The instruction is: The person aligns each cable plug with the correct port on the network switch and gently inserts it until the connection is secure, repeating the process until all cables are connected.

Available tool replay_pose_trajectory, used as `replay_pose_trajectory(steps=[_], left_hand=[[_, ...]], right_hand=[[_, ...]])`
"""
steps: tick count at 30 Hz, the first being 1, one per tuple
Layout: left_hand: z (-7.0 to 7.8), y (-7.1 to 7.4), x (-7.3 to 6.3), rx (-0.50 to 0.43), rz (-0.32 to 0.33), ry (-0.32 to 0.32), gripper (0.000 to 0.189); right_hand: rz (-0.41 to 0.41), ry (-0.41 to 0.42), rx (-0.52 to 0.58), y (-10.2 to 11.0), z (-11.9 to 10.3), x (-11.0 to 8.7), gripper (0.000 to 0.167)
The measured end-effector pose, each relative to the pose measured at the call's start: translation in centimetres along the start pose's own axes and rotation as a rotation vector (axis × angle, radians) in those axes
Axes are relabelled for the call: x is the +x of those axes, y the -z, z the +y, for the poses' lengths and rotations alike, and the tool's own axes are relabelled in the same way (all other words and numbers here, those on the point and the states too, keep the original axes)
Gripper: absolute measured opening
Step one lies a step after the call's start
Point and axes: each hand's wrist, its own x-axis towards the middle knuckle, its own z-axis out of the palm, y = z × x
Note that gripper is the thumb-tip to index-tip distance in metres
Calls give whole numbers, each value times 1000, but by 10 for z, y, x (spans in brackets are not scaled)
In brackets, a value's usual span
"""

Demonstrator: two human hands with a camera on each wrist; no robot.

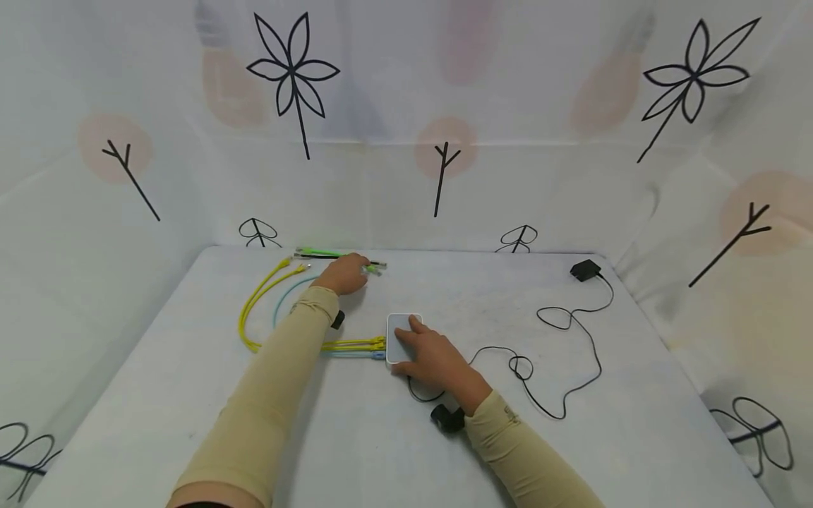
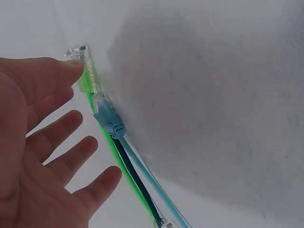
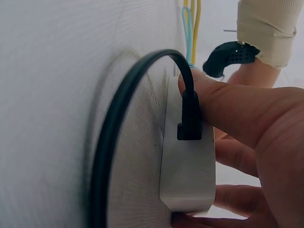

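At the table's back edge my left hand pinches the clear-tipped plug of a bright green network cable between thumb and forefinger, its other fingers spread loosely. Beside that plug lie a light blue plug and a short black cable. My right hand grips a small white box, thumb on one side and fingers on the other. Yellow network cables and a light blue one run into the box's left side. A black power plug sits in its right side.
Loose yellow cable ends curve toward the back left, with the light blue cable inside their arc. A thin black cord winds across the right side to a black power adapter. Patterned white cloth walls surround the table.
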Motion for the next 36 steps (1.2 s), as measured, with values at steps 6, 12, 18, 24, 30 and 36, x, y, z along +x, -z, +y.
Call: replay_pose_trajectory(steps=[6,12,18,24,30,36], left_hand=[[0,-5,8,75,-9,22,45],[4,-4,7,106,-27,37,47],[10,-2,6,140,-46,38,50],[14,-4,7,182,-51,44,49],[13,-9,11,234,-14,28,42],[5,-17,16,255,22,15,34]], right_hand=[[0,-8,2,0,0,0,73],[-1,-12,-1,0,-1,0,73],[11,5,-3,1,-2,-1,72],[15,15,6,1,-2,-1,71],[16,13,12,3,-2,-2,71],[-1,15,20,5,-3,-3,71]])
